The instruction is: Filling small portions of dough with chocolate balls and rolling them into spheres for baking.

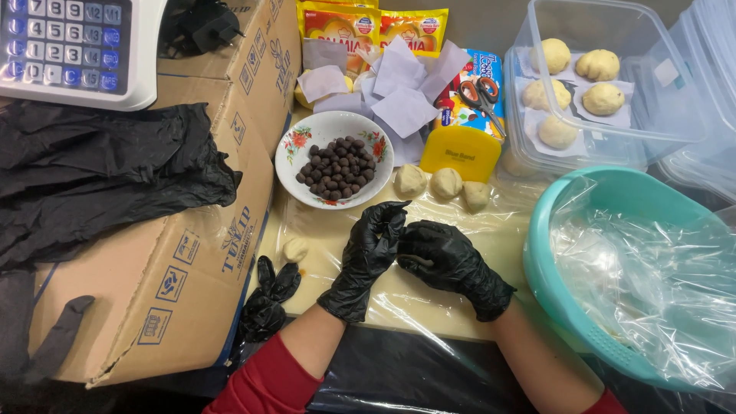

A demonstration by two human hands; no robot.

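Observation:
Both my hands wear black gloves and meet over the plastic-covered table. My left hand point(368, 253) curls its fingers against my right hand point(448, 264), which is closed around something small and hidden; I cannot tell what. Just beyond them lie three pale dough balls point(445, 184). A white flowered bowl point(303, 153) holds several dark brown balls point(339, 167). One more dough ball point(295, 249) lies to the left of my left hand.
A cardboard box point(176, 268) with black gloves on it stands at left, a scale point(73, 46) behind. A clear tub point(590, 84) holds dough balls on paper. A teal basin point(548, 261) lined with plastic sits at right. Paper squares, scissors point(481, 96) and a yellow scraper point(458, 153) lie behind.

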